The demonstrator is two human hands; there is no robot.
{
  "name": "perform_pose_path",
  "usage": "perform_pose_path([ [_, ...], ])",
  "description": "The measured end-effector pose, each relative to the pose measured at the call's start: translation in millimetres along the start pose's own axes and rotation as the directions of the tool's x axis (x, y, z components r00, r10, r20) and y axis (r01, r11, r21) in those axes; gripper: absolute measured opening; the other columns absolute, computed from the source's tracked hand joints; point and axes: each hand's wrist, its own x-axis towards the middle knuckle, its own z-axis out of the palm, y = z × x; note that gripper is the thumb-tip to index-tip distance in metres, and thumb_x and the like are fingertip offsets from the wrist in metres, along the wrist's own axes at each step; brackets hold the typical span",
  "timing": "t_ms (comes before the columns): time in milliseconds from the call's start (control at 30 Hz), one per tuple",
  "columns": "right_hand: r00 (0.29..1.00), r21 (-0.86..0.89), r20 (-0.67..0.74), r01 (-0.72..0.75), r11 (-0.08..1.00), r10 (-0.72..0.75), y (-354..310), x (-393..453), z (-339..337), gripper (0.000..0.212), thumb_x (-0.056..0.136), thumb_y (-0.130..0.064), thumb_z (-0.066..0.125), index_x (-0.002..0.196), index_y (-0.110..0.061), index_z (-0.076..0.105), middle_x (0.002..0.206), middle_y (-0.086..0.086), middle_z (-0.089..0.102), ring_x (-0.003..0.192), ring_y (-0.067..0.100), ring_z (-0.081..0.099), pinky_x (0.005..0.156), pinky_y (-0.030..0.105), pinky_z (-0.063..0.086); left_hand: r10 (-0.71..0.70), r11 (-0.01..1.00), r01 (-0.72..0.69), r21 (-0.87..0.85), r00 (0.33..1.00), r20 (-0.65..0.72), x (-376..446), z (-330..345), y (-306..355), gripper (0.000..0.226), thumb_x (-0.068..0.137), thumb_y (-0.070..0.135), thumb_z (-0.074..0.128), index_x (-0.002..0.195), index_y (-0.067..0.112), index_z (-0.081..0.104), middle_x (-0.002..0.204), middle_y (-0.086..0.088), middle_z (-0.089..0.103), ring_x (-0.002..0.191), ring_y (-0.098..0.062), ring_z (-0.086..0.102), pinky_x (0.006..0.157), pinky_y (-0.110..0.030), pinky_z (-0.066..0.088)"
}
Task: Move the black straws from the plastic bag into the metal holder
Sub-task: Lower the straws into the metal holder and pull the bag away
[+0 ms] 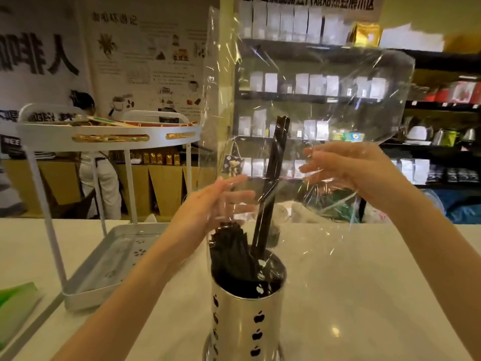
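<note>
A shiny metal holder [246, 316] with apple-shaped cutouts stands on the white counter, low in the middle of the view. A bundle of black straws [230, 252] leans inside it. A few more black straws [276, 162] stick up steeply, still inside the clear plastic bag [325, 82], which is raised upside down over the holder. My left hand [210, 204] touches the bag's left side with straight fingers, just above the bundle. My right hand [348, 170] is up at the right, fingers spread against the bag's film.
A white two-tier metal rack [104, 136] stands on the counter at the left, its lower tray [109, 259] close to my left forearm. A green packet [15, 306] lies at the left edge. Shelves of goods fill the background, and a person stands behind the rack.
</note>
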Motion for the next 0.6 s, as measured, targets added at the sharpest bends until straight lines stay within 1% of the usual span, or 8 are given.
perform_pose_path([
  [67,0.999,0.009,-0.036,0.012,1.000,-0.012,-3,1,-5,0.032,0.069,-0.030,0.066,0.096,-0.014,0.070,0.085,0.005,0.076,0.074,0.020,0.073,0.059,0.023,0.058,0.019,1.000,-0.019,0.018,1.000,-0.011,2,-1,5,0.040,0.078,0.048,0.035,0.104,0.031,0.060,0.094,0.006,0.074,0.089,-0.013,0.070,0.066,-0.021,0.055],
  [133,0.999,0.007,-0.048,0.020,1.000,-0.020,-6,2,-7,0.032,0.068,-0.030,0.066,0.095,-0.014,0.070,0.083,0.005,0.076,0.073,0.017,0.072,0.056,0.021,0.057,-0.008,1.000,0.008,0.006,1.000,-0.016,5,-2,7,0.044,0.075,0.049,0.037,0.104,0.029,0.061,0.093,0.004,0.075,0.090,-0.015,0.069,0.069,-0.025,0.057],
  [167,0.999,-0.004,-0.047,0.022,1.000,-0.022,-8,2,-7,0.031,0.068,-0.030,0.065,0.095,-0.014,0.070,0.083,0.003,0.076,0.072,0.016,0.072,0.055,0.020,0.056,-0.031,0.999,0.031,-0.012,0.999,-0.010,6,-2,8,0.047,0.074,0.049,0.037,0.107,0.026,0.061,0.095,0.002,0.075,0.092,-0.017,0.069,0.070,-0.028,0.057],
  [267,0.995,-0.007,-0.083,0.058,0.998,-0.058,-12,4,-12,0.022,0.075,-0.024,0.064,0.095,-0.017,0.070,0.078,-0.002,0.076,0.072,0.013,0.072,0.056,0.021,0.057,-0.069,0.996,0.070,-0.057,0.997,0.022,6,-4,13,0.055,0.076,0.049,0.034,0.119,0.022,0.055,0.111,-0.006,0.068,0.101,-0.021,0.065,0.078,-0.034,0.054],
  [367,0.995,-0.039,-0.067,0.066,0.997,-0.069,-15,4,-11,0.015,0.084,-0.017,0.061,0.096,-0.019,0.070,0.078,-0.002,0.076,0.069,0.013,0.071,0.057,0.021,0.058,-0.065,0.994,0.065,-0.083,0.998,0.000,4,-3,16,0.045,0.087,0.043,0.028,0.118,0.024,0.055,0.114,-0.007,0.066,0.105,-0.026,0.064,0.085,-0.041,0.051],
  [467,0.995,-0.062,-0.055,0.079,0.995,-0.083,-15,4,-9,0.017,0.084,-0.015,0.060,0.098,-0.018,0.069,0.086,-0.001,0.075,0.068,0.013,0.071,0.057,0.020,0.057,-0.077,0.994,0.075,-0.074,0.997,-0.019,3,-2,18,0.042,0.092,0.038,0.025,0.118,0.024,0.054,0.117,-0.010,0.064,0.108,-0.028,0.061,0.092,-0.049,0.046],
  [533,0.995,-0.075,-0.036,0.085,0.994,-0.088,-15,4,-9,0.018,0.083,-0.015,0.060,0.098,-0.019,0.069,0.084,-0.002,0.076,0.068,0.013,0.071,0.057,0.019,0.057,-0.075,0.995,0.074,-0.065,0.997,-0.015,2,-2,18,0.042,0.093,0.037,0.023,0.119,0.025,0.053,0.120,-0.010,0.063,0.109,-0.027,0.060,0.094,-0.050,0.045],
  [600,0.992,-0.065,-0.059,0.106,0.992,-0.110,-14,5,-10,0.017,0.085,-0.013,0.059,0.096,-0.021,0.069,0.077,-0.004,0.076,0.066,0.013,0.071,0.056,0.019,0.056,-0.076,0.996,0.076,-0.037,0.997,-0.008,2,-1,19,0.042,0.093,0.038,0.021,0.121,0.027,0.051,0.122,-0.008,0.062,0.111,-0.025,0.059,0.093,-0.047,0.045],
])
